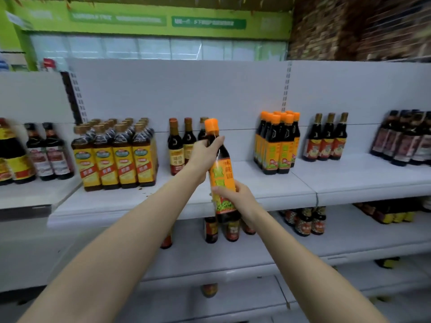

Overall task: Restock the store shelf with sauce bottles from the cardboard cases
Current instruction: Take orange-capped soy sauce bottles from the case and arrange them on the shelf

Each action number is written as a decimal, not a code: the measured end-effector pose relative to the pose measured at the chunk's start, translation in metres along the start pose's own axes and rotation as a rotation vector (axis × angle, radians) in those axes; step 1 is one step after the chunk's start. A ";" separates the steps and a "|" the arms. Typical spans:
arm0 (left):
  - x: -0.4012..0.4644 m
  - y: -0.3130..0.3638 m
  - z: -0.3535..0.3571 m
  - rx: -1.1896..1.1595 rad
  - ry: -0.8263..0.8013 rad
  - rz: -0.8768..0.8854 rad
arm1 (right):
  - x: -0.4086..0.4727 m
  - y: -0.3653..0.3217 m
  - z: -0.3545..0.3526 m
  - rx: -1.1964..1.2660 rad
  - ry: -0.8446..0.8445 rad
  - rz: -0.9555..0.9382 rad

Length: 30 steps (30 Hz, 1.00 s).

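We hold one sauce bottle (221,178) in front of the top shelf (268,185), lifted off the shelf board and leaning a little, its cap tipped to the left. It is a tall, dark bottle with a bright orange cap, an orange label with red characters on a pale panel, and a green patch low on the label; the liquid inside looks almost black. Our left hand (206,153) grips the neck just below the cap, fingers wrapped around the glass. Our right hand (235,194) grips the lower body over the label, thumb across the front, fingers curled behind.

Right of our hands, a cluster of matching orange-capped bottles (277,143) stands upright on the same shelf, well apart from the one we hold. Farther right stands a row of red-labelled bottles (326,138). Directly behind our left hand are brown-capped bottles (176,148), and left of them a block of yellow-labelled bottles (116,155). Below our right hand, on the lower shelf (349,243), a few small dark jars (211,229) stand near the front edge.
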<state>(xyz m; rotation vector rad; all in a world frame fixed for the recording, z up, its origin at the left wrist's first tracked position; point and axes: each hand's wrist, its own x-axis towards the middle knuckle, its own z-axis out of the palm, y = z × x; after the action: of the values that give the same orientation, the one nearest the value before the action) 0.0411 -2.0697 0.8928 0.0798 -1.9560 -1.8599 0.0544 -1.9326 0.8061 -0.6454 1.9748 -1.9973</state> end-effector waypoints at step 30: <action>0.148 -0.117 0.283 0.627 0.060 0.029 | 0.166 0.057 -0.371 -0.550 0.376 -0.017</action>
<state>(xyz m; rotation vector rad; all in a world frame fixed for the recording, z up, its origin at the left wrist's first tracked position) -0.2206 -1.8655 0.8199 0.2877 -2.4029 -1.1479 -0.2754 -1.6897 0.7788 -0.4070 2.7920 -1.6704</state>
